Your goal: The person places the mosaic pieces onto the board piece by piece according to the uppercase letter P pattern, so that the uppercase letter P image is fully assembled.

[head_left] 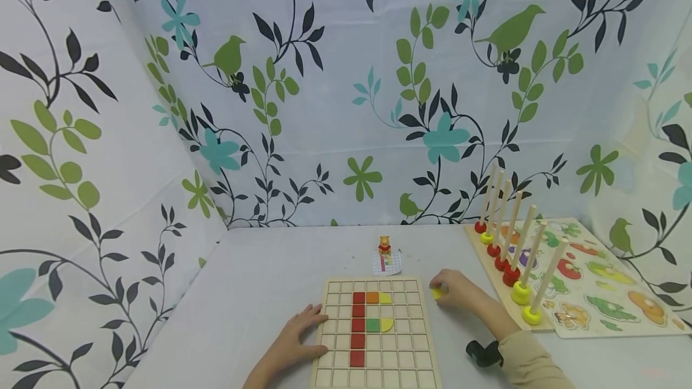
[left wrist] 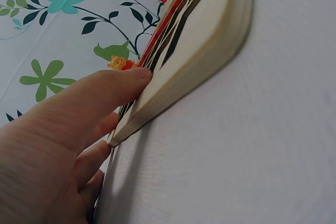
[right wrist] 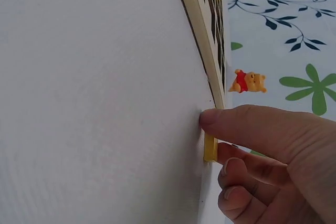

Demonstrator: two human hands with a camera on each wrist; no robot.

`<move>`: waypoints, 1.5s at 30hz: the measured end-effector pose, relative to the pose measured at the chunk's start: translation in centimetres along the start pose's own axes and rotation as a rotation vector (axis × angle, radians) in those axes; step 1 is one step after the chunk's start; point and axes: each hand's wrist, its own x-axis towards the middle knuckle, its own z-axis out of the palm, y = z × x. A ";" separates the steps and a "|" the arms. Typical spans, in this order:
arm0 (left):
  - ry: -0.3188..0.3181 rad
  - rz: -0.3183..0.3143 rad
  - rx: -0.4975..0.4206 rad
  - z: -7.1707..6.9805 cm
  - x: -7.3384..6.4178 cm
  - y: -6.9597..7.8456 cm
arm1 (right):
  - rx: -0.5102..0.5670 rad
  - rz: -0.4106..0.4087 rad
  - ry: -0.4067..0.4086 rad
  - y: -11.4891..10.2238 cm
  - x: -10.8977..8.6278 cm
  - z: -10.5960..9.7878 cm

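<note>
A wooden grid board (head_left: 408,341) lies on the table. On it are a column of red square tiles (head_left: 358,324), an orange tile (head_left: 372,298), a green tile (head_left: 373,325) and two yellow pieces with curved edges, the lower one (head_left: 387,325) beside the green. My left hand (head_left: 294,341) rests against the board's left edge, its thumb (left wrist: 118,85) touching the side and the fingers spread. Right of the board, my right hand (head_left: 459,293) pinches a yellow piece (right wrist: 210,148) between thumb and fingers, just above or on the table; its full outline is hidden.
Behind the board stand a small bear figure (head_left: 384,246) and a paper card (head_left: 387,263) with a coloured grid. To the right are a peg stand (head_left: 489,257) with red and yellow beads, and a vegetable puzzle board (head_left: 611,299). A dark object (head_left: 483,353) lies by the right sleeve.
</note>
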 end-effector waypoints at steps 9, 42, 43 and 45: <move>0.015 0.012 0.015 -0.1 0.1 0.0 | 0.026 0.020 0.017 0.3 0.0 0.3; 0.001 -0.009 0.019 0.0 0.1 -0.2 | 0.072 -0.358 0.061 -6.3 1.0 -0.4; 0.000 -0.008 0.017 0.0 0.1 -0.1 | 0.065 -0.370 0.053 -6.4 1.1 -0.1; -0.001 -0.010 0.016 0.0 0.0 -0.1 | 0.053 -0.406 0.043 -6.5 1.4 0.5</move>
